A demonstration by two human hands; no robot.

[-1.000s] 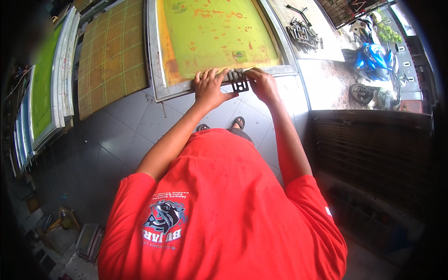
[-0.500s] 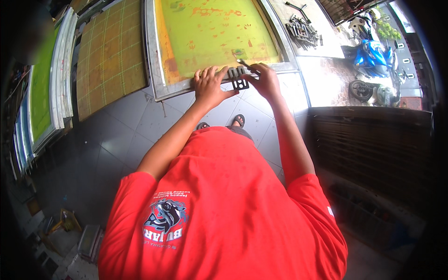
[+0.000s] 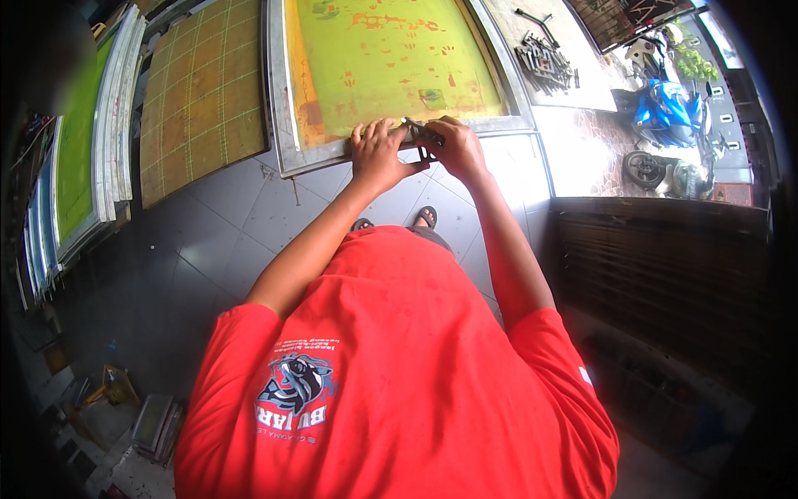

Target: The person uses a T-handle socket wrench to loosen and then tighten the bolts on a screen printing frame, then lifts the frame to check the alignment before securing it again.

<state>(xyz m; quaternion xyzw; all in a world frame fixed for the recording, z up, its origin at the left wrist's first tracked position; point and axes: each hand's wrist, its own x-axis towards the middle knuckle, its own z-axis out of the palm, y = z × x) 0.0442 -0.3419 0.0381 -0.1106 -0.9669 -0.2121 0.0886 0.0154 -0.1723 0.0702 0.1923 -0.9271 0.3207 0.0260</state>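
A screen-printing frame [image 3: 316, 155] with yellow-green mesh [image 3: 391, 58] and orange markings lies before me at the top centre. My left hand [image 3: 379, 156] is curled over its near metal edge, thumb stretched under a black slotted bracket [image 3: 423, 155] that sits on that edge. My right hand [image 3: 457, 145] is closed on a small dark metal tool [image 3: 426, 131] held across the top of the bracket, covering much of it. Both hands are close together at the frame's edge.
A gridded board [image 3: 199, 100] lies to the left, beside stacked screens [image 3: 79, 175]. Metal hardware [image 3: 544, 58] lies on a pale board [image 3: 573, 87] at upper right. A blue motorbike [image 3: 665, 112] stands beyond, a dark slatted panel [image 3: 657, 258] at right. Grey floor tiles [image 3: 224, 216] lie below.
At half a second ago my right hand held the tool raised off the bracket; now it is turned and lower over it. My left hand has shifted slightly right, still at the edge.
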